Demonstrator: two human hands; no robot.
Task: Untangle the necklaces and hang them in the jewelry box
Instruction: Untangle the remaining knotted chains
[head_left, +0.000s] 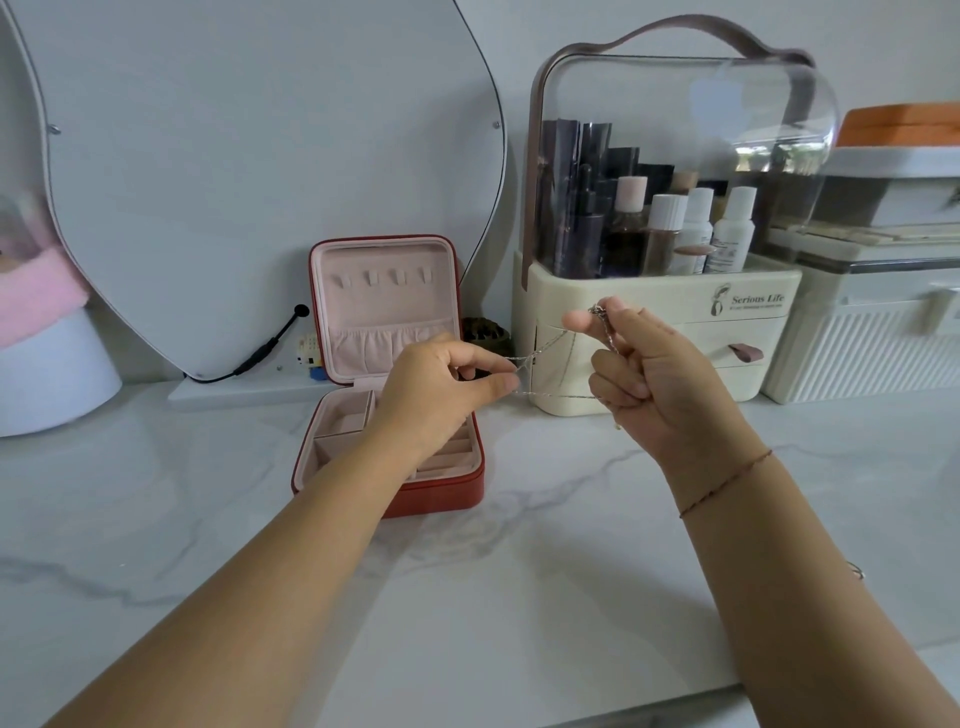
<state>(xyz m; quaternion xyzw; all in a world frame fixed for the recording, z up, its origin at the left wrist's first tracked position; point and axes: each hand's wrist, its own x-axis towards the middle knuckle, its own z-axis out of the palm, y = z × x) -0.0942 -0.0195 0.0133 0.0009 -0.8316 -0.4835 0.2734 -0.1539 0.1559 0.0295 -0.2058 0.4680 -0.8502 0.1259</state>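
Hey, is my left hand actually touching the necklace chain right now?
Touching. The head view shows the left hand pinching the chain between thumb and fingertips, its strands stretched across to the right hand, which grips it too.

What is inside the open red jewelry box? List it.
Red jewelry box lid holds four bare hooks, a gathered pocket; pink tray compartments are partly covered by the left hand.

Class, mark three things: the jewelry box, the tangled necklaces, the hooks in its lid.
jewelry box (447, 501): head view, red front wall of base.
necklaces (540, 351): head view, upper stretched strand.
hooks (397, 276): head view, third hook from left.
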